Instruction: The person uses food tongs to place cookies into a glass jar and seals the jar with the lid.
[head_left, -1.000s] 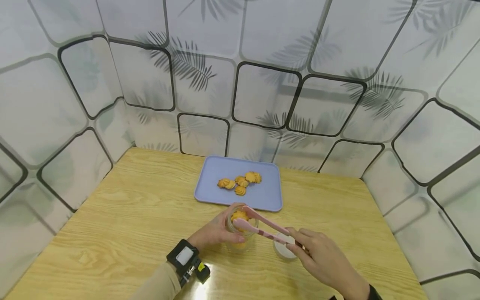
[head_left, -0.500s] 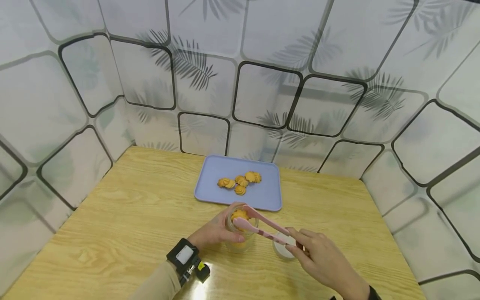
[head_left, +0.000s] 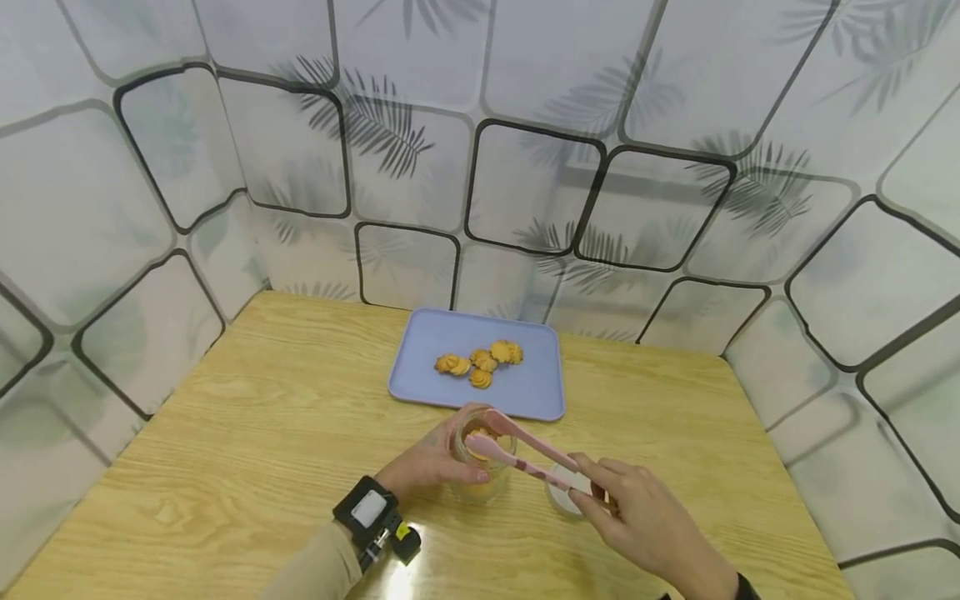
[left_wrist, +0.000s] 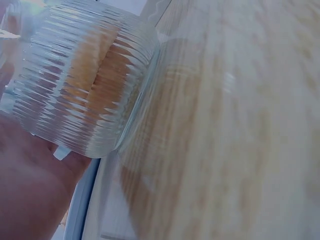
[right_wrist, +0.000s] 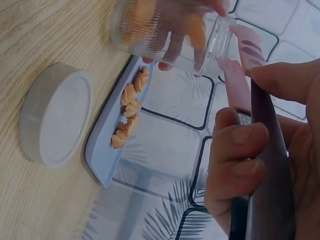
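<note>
My left hand [head_left: 427, 462] grips a ribbed clear glass jar [left_wrist: 135, 85], which stands upright on the table. Golden swirled cookies [right_wrist: 142, 15] lie at its bottom, and another cookie [right_wrist: 195, 31] is higher up inside, below the mouth. With my right hand [head_left: 648, 512] I hold pink tongs [head_left: 492, 450] by their dark handle, thumb on one arm and fingers on the other. The tongs' tips are spread at the jar's rim, with no cookie between them. A round white lid [right_wrist: 70, 117] lies on the table under the tongs.
Behind the jar sits a blue rectangular tray [head_left: 420, 333] with several cookies [head_left: 482, 379] on it. Patterned fabric [head_left: 405, 267] encloses the wooden table [head_left: 247, 450] at the back and sides.
The cookie at the jar's mouth has dropped lower inside, away from the tongs' tips. The tongs have parted slightly. Both hands stay where they were.
</note>
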